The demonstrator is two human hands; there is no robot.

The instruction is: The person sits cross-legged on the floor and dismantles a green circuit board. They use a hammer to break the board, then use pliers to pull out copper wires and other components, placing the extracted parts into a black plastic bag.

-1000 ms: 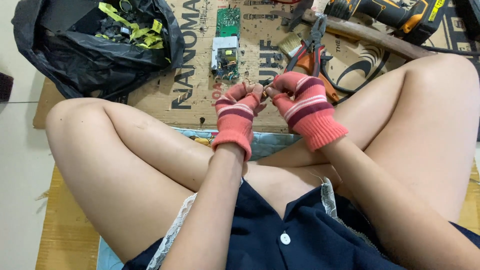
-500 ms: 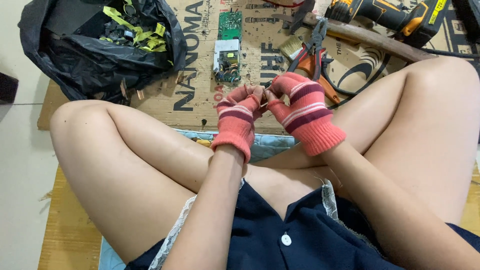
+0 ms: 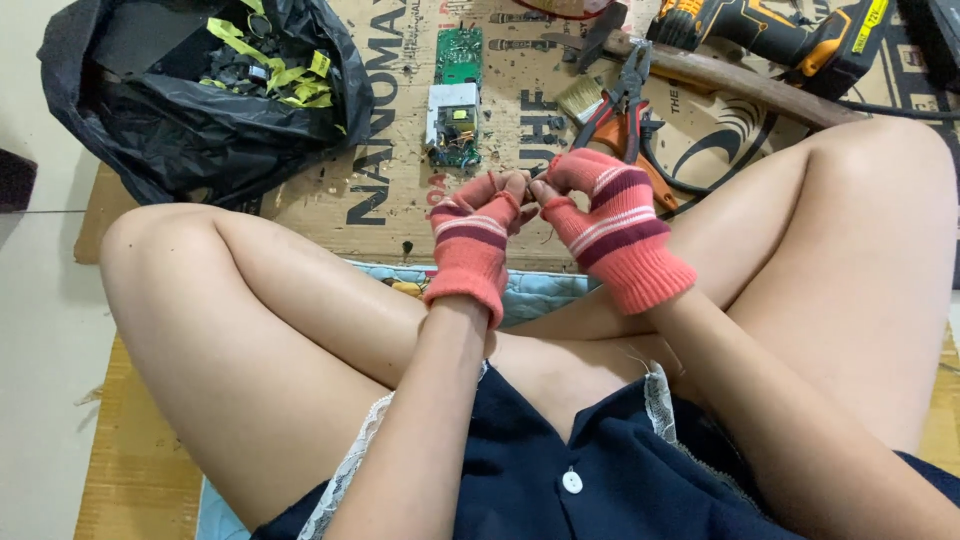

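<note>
Both hands wear pink striped fingerless gloves and meet fingertip to fingertip above the crossed legs. The left hand [image 3: 478, 225] and right hand [image 3: 598, 205] are curled and pinch something tiny between them; what it is cannot be told. At 12 o'clock from the hands lies a circuit board [image 3: 453, 110] on the cardboard sheet [image 3: 390, 190], pliers [image 3: 622, 105] at 1 o'clock, a black bag [image 3: 190, 120] at 10 o'clock, a drill [image 3: 770, 35] at 2 o'clock
</note>
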